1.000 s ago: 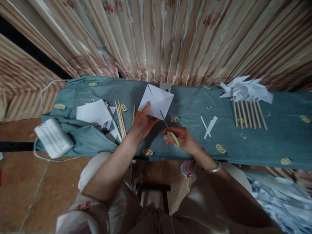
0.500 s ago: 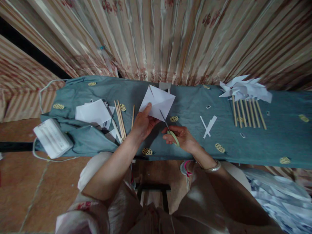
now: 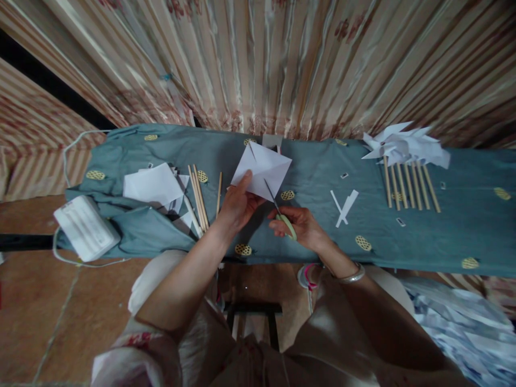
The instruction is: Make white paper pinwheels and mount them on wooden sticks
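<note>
My left hand (image 3: 239, 203) grips a square sheet of white paper (image 3: 266, 165) by its lower left edge, thumb on top and fingers underneath. A slit runs in from the sheet's upper corner. Green-handled scissors (image 3: 287, 226) are in my right hand (image 3: 300, 226), with fingers closed around the handles. Their blades lie over the lower right part of the sheet, pointing toward its middle. Whether the blades are apart is too small to tell. Left of my left hand are several wooden sticks (image 3: 198, 196) and a stack of white paper sheets (image 3: 153, 185).
A green cloth with yellow pineapples (image 3: 306, 177) covers the narrow table. Paper pinwheels on sticks (image 3: 407, 148) lie at the right. Two white paper strips (image 3: 347, 207) cross beside my right hand. A white power strip (image 3: 86, 228) with a cord sits at the left end.
The paper has shifted very slightly to the right in my left hand's grip. The scissors stay at almost the same spot on it.
</note>
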`<act>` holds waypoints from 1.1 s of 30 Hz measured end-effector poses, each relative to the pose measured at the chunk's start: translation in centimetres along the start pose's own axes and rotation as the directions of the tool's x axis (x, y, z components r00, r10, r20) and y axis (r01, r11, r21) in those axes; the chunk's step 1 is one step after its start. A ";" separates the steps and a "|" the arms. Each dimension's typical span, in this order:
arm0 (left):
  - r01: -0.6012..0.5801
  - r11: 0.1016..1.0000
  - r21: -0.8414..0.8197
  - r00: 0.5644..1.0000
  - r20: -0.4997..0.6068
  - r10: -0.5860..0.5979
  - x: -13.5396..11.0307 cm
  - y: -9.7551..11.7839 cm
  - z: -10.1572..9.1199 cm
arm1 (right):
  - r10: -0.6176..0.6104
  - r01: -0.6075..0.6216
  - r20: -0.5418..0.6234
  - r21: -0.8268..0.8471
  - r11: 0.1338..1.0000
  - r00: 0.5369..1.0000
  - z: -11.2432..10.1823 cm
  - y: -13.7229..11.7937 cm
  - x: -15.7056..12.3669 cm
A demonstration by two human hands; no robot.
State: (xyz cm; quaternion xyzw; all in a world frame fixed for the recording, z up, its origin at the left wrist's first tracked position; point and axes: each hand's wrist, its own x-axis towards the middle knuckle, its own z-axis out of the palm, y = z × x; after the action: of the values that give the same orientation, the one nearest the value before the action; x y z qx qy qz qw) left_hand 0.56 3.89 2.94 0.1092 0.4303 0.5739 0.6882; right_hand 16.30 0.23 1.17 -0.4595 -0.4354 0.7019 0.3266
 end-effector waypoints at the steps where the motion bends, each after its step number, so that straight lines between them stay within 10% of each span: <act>1: 0.004 1.000 -0.001 1.000 0.005 -0.004 0.0 0.0 -0.1 | 0.001 -0.001 -0.003 -0.003 1.000 1.000 0.0 0.0 0.0; 33: 0.018 0.997 -0.072 0.998 0.055 -0.014 0.0 -0.2 -0.1 | -0.023 0.025 0.032 -0.049 0.998 0.999 -0.1 0.1 0.2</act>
State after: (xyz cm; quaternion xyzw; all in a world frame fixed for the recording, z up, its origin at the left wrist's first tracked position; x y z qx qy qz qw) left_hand 0.66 3.75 2.74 0.0964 0.3909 0.5806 0.7077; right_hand 16.30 0.36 1.00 -0.4511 -0.4633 0.6941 0.3165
